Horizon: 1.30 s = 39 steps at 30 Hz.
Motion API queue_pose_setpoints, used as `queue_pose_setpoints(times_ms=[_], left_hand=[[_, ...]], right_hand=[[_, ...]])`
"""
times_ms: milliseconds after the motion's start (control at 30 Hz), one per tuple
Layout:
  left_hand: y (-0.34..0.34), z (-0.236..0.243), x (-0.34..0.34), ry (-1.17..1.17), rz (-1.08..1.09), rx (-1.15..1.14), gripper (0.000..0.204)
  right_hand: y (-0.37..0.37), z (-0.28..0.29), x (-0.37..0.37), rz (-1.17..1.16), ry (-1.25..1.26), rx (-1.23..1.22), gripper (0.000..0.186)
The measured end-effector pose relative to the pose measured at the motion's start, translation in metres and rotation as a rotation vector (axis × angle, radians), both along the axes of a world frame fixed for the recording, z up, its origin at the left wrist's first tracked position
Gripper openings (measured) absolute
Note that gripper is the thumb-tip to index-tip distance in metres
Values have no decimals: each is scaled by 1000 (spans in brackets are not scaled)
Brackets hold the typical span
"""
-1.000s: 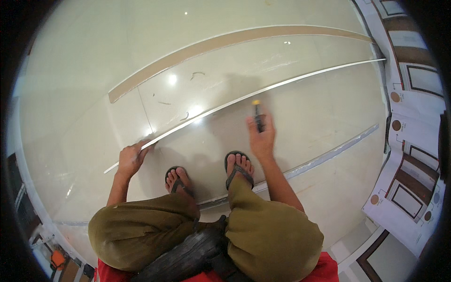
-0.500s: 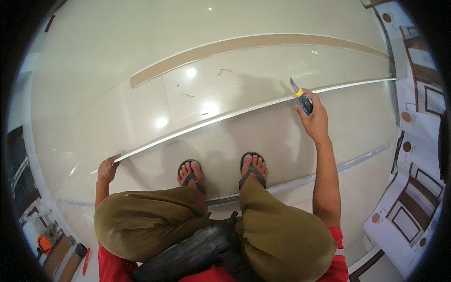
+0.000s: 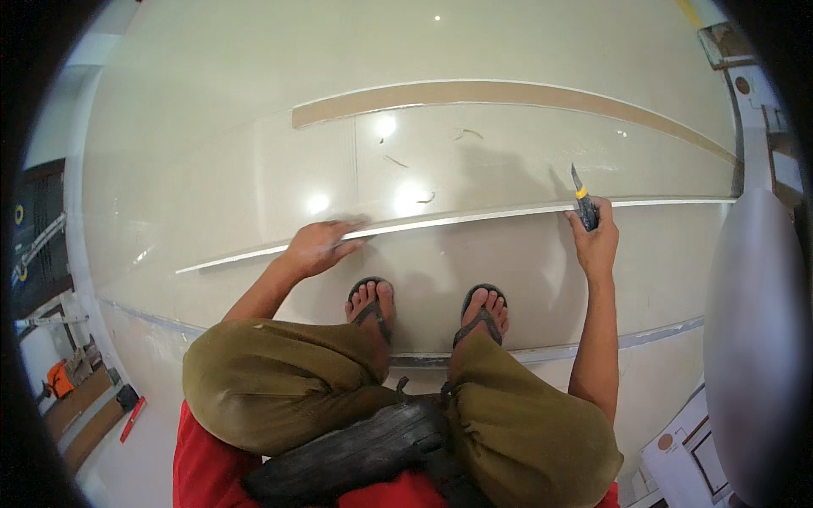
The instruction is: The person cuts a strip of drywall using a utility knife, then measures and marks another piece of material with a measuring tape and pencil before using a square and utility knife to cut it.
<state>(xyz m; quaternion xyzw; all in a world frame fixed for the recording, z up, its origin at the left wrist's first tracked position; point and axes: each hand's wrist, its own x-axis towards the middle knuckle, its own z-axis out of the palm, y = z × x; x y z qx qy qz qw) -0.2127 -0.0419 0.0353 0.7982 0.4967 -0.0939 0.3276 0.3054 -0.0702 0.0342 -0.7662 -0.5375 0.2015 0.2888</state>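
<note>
A long, thin white-edged strip (image 3: 474, 218) runs across in front of my feet. My left hand (image 3: 315, 247) is over its left part, fingers stretched out and thumb apart, with the fingertips blurred. In my right hand (image 3: 598, 241) is a utility knife (image 3: 586, 212) with a dark handle and a yellow collar, its blade out and pointing away from me. That hand is also at the strip, toward its right end; whether its fingers grip the strip too is hidden.
Beyond lies a tan-faced strip (image 3: 474, 91) on the glossy floor, with several thin shavings (image 3: 467, 134) nearby. Behind my sandals runs a greyish strip (image 3: 635, 339). At left are an orange item (image 3: 59, 379) and a red bar (image 3: 132, 420). A blurred pale shape (image 3: 756, 347) fills the right side.
My left hand has moved from the strip's left end rightward along it. My right hand still holds the knife near the strip. The view has shifted, and a pale blurred shape now appears at right.
</note>
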Motion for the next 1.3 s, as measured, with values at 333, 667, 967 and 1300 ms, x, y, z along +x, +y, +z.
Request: queue_pose_setpoints(times_ms=[333, 667, 967, 1300], left_hand=[[0, -7, 14, 46, -39, 122, 36], [-8, -19, 15, 43, -62, 127, 36], [0, -11, 6, 87, 11, 11, 43], [-2, -23, 34, 32, 34, -118, 34]], right_hand=[[-81, -26, -164, 259, 780, -281, 37], [-79, -15, -197, 219, 814, -476, 35], [-75, -17, -159, -53, 777, -383, 37], [-90, -40, -172, 100, 925, -627, 35]])
